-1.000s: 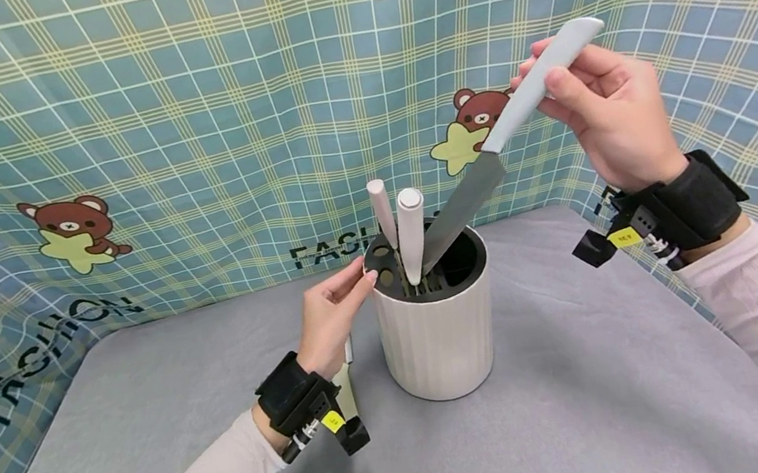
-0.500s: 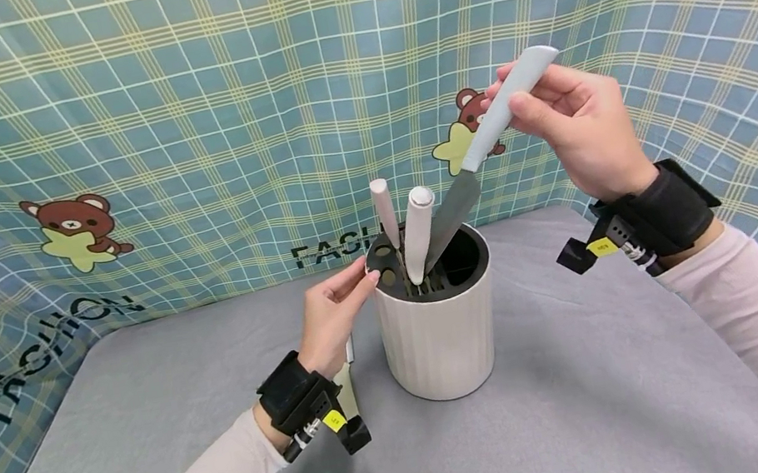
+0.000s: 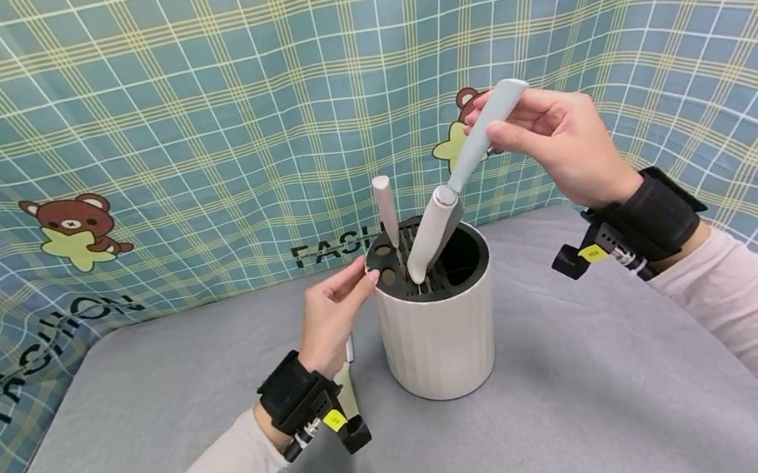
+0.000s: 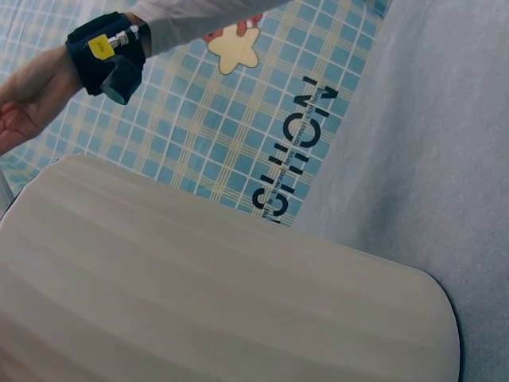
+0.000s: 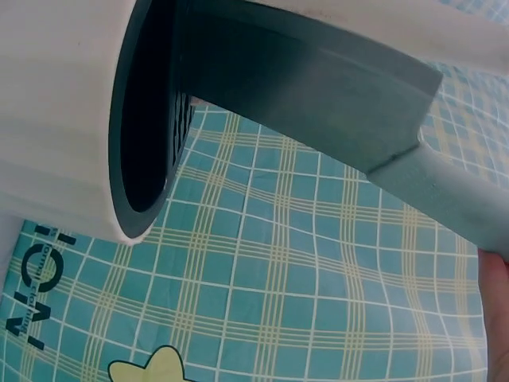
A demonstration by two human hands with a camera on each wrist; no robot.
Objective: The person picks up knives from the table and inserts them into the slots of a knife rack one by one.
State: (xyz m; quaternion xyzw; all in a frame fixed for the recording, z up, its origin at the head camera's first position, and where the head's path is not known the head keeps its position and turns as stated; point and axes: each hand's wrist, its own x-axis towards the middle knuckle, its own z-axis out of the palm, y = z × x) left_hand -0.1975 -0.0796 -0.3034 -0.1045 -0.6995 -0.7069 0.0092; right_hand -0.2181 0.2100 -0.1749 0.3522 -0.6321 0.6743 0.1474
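- The right hand (image 3: 564, 146) is holding the pale-blue-handled knife (image 3: 486, 137) near the handle's upper end, its grip closed lightly with thumb and fingers pinching; I am seeing no wider hold than that.
- That knife is slanting down toward the white ribbed holder (image 3: 443, 352), its blade (image 5: 310, 95) running in at the mouth while a good length is showing outside. The tip is hiding, so I can't tell how deep it is reaching or which slot is taking it.
- The left hand (image 3: 335, 318) is resting at the holder's rim on its own side, thumb and fingertips closing on the edge, seemingly steadying it.
- In the dark top (image 3: 453, 289), a slim white handle (image 3: 386, 211) is standing nearly upright; a thicker white handle (image 3: 431, 237) is leaning toward the knife.
- So, as I'm judging it, two pieces are already sitting in the holder, and this knife is only partly in, not seated.
- A pale object (image 3: 347, 394) is lying on the grey counter (image 3: 570, 414) behind the left wrist, mostly hidden, outside the holder.
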